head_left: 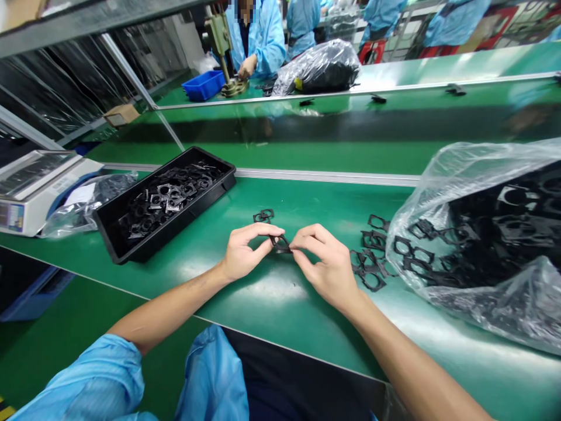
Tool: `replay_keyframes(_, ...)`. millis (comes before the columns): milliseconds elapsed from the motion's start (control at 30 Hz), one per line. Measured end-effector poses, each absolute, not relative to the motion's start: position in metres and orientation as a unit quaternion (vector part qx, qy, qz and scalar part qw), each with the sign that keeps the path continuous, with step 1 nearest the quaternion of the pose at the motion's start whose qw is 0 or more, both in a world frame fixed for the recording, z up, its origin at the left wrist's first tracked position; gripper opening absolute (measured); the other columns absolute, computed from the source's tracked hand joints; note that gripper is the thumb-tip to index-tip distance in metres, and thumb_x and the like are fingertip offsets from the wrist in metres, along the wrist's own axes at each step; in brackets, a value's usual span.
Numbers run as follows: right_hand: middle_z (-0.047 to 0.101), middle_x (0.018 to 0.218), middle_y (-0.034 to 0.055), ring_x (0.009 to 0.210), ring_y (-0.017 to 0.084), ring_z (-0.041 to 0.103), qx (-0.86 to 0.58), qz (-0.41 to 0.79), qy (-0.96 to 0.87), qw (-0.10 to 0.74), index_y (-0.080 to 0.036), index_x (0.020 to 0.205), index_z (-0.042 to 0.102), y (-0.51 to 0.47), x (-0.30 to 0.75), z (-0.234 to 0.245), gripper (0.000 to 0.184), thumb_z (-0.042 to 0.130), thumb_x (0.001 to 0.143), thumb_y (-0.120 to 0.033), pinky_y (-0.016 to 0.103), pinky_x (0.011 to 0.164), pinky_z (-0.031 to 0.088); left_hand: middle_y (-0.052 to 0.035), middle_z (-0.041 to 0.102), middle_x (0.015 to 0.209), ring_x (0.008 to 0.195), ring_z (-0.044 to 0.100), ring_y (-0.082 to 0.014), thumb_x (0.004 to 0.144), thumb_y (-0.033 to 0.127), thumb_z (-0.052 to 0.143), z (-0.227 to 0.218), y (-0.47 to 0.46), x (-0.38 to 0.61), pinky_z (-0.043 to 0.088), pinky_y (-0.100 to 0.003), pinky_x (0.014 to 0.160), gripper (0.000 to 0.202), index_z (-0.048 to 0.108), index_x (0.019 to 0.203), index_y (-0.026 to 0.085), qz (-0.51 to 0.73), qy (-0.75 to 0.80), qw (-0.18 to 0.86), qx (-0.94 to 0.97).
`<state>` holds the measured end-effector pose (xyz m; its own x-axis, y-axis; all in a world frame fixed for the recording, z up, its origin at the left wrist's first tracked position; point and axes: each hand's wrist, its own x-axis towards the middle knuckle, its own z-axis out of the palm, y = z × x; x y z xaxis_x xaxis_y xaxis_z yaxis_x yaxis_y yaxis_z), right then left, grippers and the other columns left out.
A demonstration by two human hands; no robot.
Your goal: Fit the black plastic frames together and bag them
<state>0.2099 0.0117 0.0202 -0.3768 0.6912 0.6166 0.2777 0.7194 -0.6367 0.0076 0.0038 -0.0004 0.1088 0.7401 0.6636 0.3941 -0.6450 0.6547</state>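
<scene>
Between my two hands is a small black plastic frame with a round hole [281, 243], lifted a little above the green table [263, 304]. My left hand [245, 248] pinches its left edge between thumb and fingers. At its right edge the thumb and fingertips of my right hand [324, 263] close on it too. A couple of similar black frames [263, 216] lie just beyond my left hand. To the right of my right hand, several more loose black frames [371, 266] are scattered beside the clear plastic bag [421, 181], which is full of such parts.
A black tray [175, 234] of black frames stands at left, near a weighing scale [39, 181] and another plastic bag [74, 210]. Metal rails [324, 176] cross the table. Across it, a person in blue [267, 35] works by a press [219, 41] and blue bin [204, 86].
</scene>
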Motion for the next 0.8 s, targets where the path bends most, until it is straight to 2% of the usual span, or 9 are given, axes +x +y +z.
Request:
replay_keyframes(167, 0.069, 0.104, 0.0075, 0.094, 0.022, 0.068, -0.319, 0.244, -0.811, 0.425, -0.023, 0.115, 0.067, 0.013, 0.2091, 0.02, 0.026, 0.064, 0.09, -0.016, 0.035, 0.083, 0.057, -0.0053, 0.079, 0.093, 0.085, 0.075, -0.0147, 0.091, 0.012, 0.061, 0.0008, 0.0046, 0.0067, 0.061, -0.027, 0.082, 0.012, 0.07, 0.096, 0.017, 0.526, 0.407, 0.153, 0.731)
replay_keyframes(267, 0.07, 0.1, 0.0079, 0.089, 0.021, 0.069, -0.33, 0.248, -0.807, 0.423, -0.022, 0.108, 0.073, 0.0138, 0.209, 0.0188, 0.017, 0.062, 0.095, -0.022, 0.035, 0.081, 0.057, -0.0045, 0.077, 0.087, 0.08, 0.072, -0.0147, 0.09, 0.013, 0.061, 0.0025, 0.0046, 0.0065, 0.059, -0.028, 0.078, 0.009, 0.07, 0.092, 0.017, 0.514, 0.393, 0.12, 0.753)
replay_keyframes(367, 0.071, 0.093, 0.0075, 0.085, 0.02, 0.069, -0.342, 0.258, -0.798, 0.423, -0.021, 0.099, 0.078, 0.0149, 0.2092, 0.0177, 0.019, 0.059, 0.098, -0.02, 0.034, 0.079, 0.056, -0.004, 0.076, 0.085, 0.079, 0.071, -0.0144, 0.09, 0.016, 0.066, 0.004, 0.0036, 0.0071, 0.059, -0.028, 0.077, 0.008, 0.07, 0.097, 0.017, 0.515, 0.383, 0.11, 0.759)
replay_keyframes(567, 0.074, 0.09, 0.0057, 0.083, 0.02, 0.07, -0.352, 0.3, -0.786, 0.41, -0.023, 0.097, 0.082, 0.0172, 0.2095, 0.0175, 0.022, 0.062, 0.094, -0.014, 0.034, 0.079, 0.056, -0.005, 0.076, 0.088, 0.082, 0.072, -0.0148, 0.092, 0.016, 0.068, 0.0066, 0.0029, 0.0081, 0.059, -0.028, 0.078, 0.006, 0.073, 0.095, 0.018, 0.532, 0.346, 0.094, 0.767)
replay_keyframes(800, 0.077, 0.091, 0.0068, 0.084, 0.02, 0.071, -0.354, 0.323, -0.793, 0.377, -0.022, 0.097, 0.083, 0.0193, 0.2092, 0.017, 0.023, 0.061, 0.095, -0.015, 0.033, 0.08, 0.056, -0.0051, 0.075, 0.088, 0.081, 0.07, -0.0145, 0.092, 0.018, 0.068, 0.0082, 0.0032, 0.0091, 0.058, -0.028, 0.076, 0.008, 0.074, 0.098, 0.018, 0.524, 0.353, 0.095, 0.769)
